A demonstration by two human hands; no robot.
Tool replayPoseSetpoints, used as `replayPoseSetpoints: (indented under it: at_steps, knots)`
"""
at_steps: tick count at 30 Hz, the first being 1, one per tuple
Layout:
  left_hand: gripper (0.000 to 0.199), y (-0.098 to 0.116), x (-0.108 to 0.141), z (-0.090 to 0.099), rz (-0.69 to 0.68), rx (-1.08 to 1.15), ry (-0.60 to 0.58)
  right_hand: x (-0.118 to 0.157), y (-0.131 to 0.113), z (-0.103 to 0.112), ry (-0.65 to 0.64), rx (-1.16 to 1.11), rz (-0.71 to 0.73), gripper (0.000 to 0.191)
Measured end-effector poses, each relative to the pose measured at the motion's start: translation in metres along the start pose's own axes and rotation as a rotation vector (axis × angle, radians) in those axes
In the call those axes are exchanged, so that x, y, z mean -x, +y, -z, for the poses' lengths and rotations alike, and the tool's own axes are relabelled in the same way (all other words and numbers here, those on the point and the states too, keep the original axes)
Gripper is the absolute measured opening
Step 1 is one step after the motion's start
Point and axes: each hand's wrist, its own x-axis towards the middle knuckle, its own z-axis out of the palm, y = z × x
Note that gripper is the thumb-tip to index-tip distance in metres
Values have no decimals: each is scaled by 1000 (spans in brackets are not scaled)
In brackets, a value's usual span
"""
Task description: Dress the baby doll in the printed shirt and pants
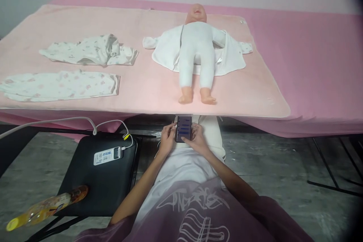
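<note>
The black, flat, rectangular phone point(184, 127) is over the person's lap, its lit screen facing up, just short of the table's near edge. The left hand point(168, 139) has its fingers along one side of it, and the right hand point(197, 139) holds the other side with the thumb on the lower screen; the grip of both is narrow, taken up by the phone. The step in hand looks like reading or tapping the screen, and any reach to the table would first call for freeing a hand. Beyond the hands, a pale pink soft mat point(136, 94) overlies the deep pink cloth point(309, 72) on the table. On the mat a baby doll with a white cloth body point(197, 45) lies face up, feet near the close edge, over a spread white fabric jacket point(167, 51). Bare mat separates the jacket from a crumpled white patterned garment point(85, 51) and flat white patterned trousers point(59, 86) to the left; on the right there is room to move past the sleeve. Below, a black padded seat point(96, 181) bears a white handheld device point(107, 156) on a white cable point(82, 118), and a clear yellow-capped bottle point(48, 206) narrows the left side.
</note>
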Motion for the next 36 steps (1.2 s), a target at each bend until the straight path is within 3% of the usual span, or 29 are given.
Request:
replayPoseSetpoints:
  at_steps: [4,8,14,19,22,28,36]
  knots:
    - [42,2,0,-10,61,40,26,-5,-3,0,39,-141,-90,70]
    - [48,10,-1,-19,191,232,-11,-13,-12,-7,22,-271,-191,62]
    - [53,27,-4,-28,224,517,-71,-24,-23,-17,-9,-413,-83,58]
    - [61,29,-11,-34,407,787,-187,-36,-24,0,28,-162,79,51]
    - [67,24,-14,-36,464,802,-247,-41,-24,14,35,-81,122,50]
    - [74,17,-11,-43,382,707,-219,-41,-27,23,-72,-254,124,51]
    - [61,18,-11,-44,352,675,-193,-32,-19,19,-119,-357,10,67]
